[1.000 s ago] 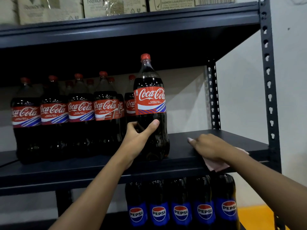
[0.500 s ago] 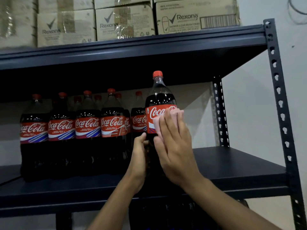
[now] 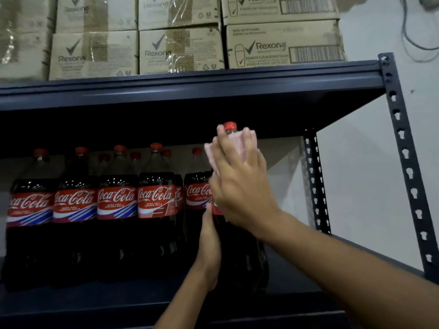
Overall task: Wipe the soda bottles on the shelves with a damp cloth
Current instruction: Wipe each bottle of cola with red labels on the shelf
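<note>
Dark metal racking fills the frame against a pale wall, with a holed post running down the right side. Its top shelf, across the upper part of the frame, carries stacked cardboard boxes printed Rexona, some under clear film. Thin cables hang in the upper right corner.

On the middle shelf, the other bottles, Coca-Cola with red caps and labels, stand upright in a row from the left edge to the centre, with more caps showing behind them. The bottle being wiped stands upright at the right end of that row, nearer the camera, at the centre of the frame. Its base is too dark to tell whether it rests on the shelf.

The left hand, coming up from the bottom centre, grips the bottle's dark lower body from the left, thumb pointing up along it to just below the label and the other digits going round the far side, out of sight. The right hand, reaching in from the lower right, lies flat over the bottle's shoulder and neck, its fingers spread and nearly straight, pressing a pink cloth against the plastic. The cloth shows past the fingers on the left and between them at the top, just under the red cap. This hand hides most of the label.
</note>
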`<state>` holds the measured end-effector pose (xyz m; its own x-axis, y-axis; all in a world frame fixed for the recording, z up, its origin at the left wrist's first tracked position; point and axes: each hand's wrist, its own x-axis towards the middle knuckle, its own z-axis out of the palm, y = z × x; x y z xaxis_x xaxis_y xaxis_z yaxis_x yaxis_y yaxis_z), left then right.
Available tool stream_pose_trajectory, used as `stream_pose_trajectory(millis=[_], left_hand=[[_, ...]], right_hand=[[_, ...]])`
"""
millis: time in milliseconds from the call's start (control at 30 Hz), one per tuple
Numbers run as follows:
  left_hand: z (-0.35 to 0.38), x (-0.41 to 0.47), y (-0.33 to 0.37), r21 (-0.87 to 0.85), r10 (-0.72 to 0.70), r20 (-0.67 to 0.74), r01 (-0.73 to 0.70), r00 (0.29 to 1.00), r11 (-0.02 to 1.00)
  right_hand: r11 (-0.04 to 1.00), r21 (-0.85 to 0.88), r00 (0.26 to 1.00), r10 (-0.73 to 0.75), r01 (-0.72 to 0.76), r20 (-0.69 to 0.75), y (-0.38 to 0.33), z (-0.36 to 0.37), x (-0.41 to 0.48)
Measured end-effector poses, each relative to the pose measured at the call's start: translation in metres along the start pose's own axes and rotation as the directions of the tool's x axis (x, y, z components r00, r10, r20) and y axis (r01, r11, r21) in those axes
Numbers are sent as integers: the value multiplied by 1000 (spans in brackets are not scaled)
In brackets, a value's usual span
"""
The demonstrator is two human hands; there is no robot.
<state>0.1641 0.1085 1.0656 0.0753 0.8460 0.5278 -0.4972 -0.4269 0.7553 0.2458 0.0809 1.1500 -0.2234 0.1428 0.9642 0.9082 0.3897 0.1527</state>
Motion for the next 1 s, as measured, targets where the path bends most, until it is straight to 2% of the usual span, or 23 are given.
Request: stream_pose_trajectory(millis=[133,200,300,367,500,633,700,767,833,867,900,933,967,1000], left_hand=[[-1,8,-5,8,-25,-1,25,1000,1000],[-3,10,-6,21,7,-26,-6,1000,1000],[-6,15,-9,63,5,-73,-1,997,998],[-8,17,-12,58,3,-56,0,998,998],[-9,14,-13,69,47,-27,-45,999,997],[-5,9,-11,51,60,20,-61,998,997],[-1,5,-9,51,57,21,-58,998,997],[0,4,-8,62,71,14,-72,997,996],[-1,7,-10,75,73,-6,-73,997,995],[-4,7,-11,115,74,-2,-73,997,991],[-7,7,-13,182,79,1,-78,997,980],[-12,6,-15,265,75,6,-74,997,961],[-15,2,-16,314,49,25,-54,999,948],[-15,-1,-16,338,30,21,-35,999,941]], right_hand=[[995,41,990,87,-92,114,12,-3,65],[991,70,981,101,-114,168,16,0,80],[997,-21,964,71,-68,255,19,5,93],[996,-93,960,30,-4,277,19,1,97],[995,-93,954,8,20,299,21,-20,113],[992,-105,977,-53,76,207,22,-11,104],[998,-66,983,15,-2,183,21,-7,90],[998,-52,995,43,-39,85,17,-4,67],[995,-94,999,-39,37,-19,10,-5,33],[992,-117,999,-40,38,-15,4,0,14],[979,-205,1000,-2,5,15,-6,10,-6],[977,-197,992,98,-81,80,-31,27,-20],[974,-40,953,224,-221,202,-37,43,-50],[924,49,896,353,-379,271,-46,50,-60]])
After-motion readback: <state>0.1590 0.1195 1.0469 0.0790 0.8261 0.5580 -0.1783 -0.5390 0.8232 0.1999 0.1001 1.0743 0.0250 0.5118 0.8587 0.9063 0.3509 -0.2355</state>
